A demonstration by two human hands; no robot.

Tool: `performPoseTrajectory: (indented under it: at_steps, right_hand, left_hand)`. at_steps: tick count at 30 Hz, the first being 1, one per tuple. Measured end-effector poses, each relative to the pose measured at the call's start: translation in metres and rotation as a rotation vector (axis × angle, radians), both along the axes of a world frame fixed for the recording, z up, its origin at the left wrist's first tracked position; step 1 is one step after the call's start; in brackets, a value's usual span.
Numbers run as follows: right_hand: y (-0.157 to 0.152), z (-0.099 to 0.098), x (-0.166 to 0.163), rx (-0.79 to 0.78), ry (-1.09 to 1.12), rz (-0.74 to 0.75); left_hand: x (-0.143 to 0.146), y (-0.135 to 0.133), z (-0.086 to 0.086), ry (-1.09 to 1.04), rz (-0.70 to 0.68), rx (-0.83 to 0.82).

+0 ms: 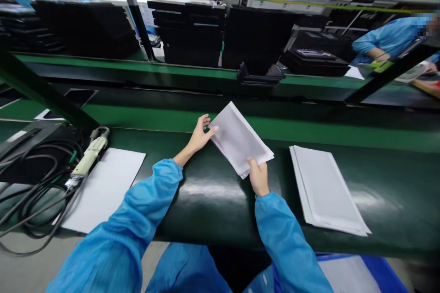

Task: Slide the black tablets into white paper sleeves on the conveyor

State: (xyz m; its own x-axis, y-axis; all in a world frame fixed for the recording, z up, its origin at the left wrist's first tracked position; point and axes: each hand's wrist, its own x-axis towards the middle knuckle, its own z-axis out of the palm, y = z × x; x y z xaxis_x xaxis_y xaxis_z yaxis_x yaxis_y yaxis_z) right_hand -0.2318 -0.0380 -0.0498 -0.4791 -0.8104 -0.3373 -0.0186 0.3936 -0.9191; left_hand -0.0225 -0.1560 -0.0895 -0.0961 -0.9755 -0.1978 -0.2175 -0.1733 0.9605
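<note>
Right hand (259, 177) has its grip pinched on the near corner of a small white sheet bundle (239, 139), thumb on top, fingers under it and out of sight. Left hand (201, 133) is at the bundle's far left edge, fingers spread wide, fingertips touching the edge, no closed grip there. The bundle is tilted, lifted just off the dark green surface (213, 201), roughly at its middle. Both arms wear blue sleeves (285, 238). Right of the bundle, well apart, a stack of white sheets (325, 190) lies flat on the surface, edges slightly fanned. Left of the bundle, past the left arm, a single white sheet (105, 187) lies flat, overhanging the surface's near edge. Just left of that sheet a pale electric screwdriver (88, 158) lies with black cables (30, 197) coiled around it. Beyond the bundle, a green conveyor belt (309, 130) runs across. Behind the belt, black trays (189, 32) are stacked in rows, and a small black tray stack (259, 75) sits nearest the bundle. Far right of the bundle, behind the belt, another person in a blue coat (385, 39) is at work, hand near a white disc (410, 73). Below the sheet stack, a blue bin (388, 274) holds white material.
</note>
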Motion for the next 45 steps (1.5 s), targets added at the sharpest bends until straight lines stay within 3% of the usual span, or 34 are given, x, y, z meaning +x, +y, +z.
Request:
performPoseTrajectory:
  at_steps: [4,13,20,24,27,31,34,36,39,45]
  right_hand:
    - [0.003,0.002,-0.001,-0.03,0.07,0.008]
    - [0.004,0.005,-0.003,-0.167,0.174,-0.014]
    - [0.001,0.013,-0.001,-0.199,0.144,0.077]
    - [-0.006,0.021,0.003,-0.133,0.084,0.083]
    - [-0.009,0.033,-0.004,-0.066,-0.007,-0.065]
    - [0.015,0.073,-0.031,-0.149,-0.204,-0.517]
    - [0.049,0.107,-0.068,-0.247,-0.036,-0.811]
    - [0.069,0.119,-0.095,-0.301,0.071,-0.846]
    - [0.086,0.118,-0.127,-0.283,0.105,-0.824]
    - [0.114,0.098,-0.141,0.144,0.101,-0.486]
  left_hand:
    - [0.001,0.006,-0.013,0.21,-0.07,0.044]
    - [-0.004,0.014,-0.016,0.104,-0.07,-0.099]
    - [-0.009,0.016,-0.023,0.152,-0.054,-0.04]
    - [-0.009,0.017,-0.021,0.245,-0.012,-0.021]
    - [-0.01,0.016,-0.016,0.309,-0.063,-0.039]
    - [-0.011,0.019,-0.005,0.393,-0.107,0.009]
    - [-0.016,0.027,0.001,0.415,-0.083,0.061]
    - [-0.027,0.034,0.003,0.403,-0.103,0.074]
    - [-0.065,0.042,0.005,0.391,-0.177,0.081]
    - [-0.199,0.032,0.023,0.314,-0.326,0.091]
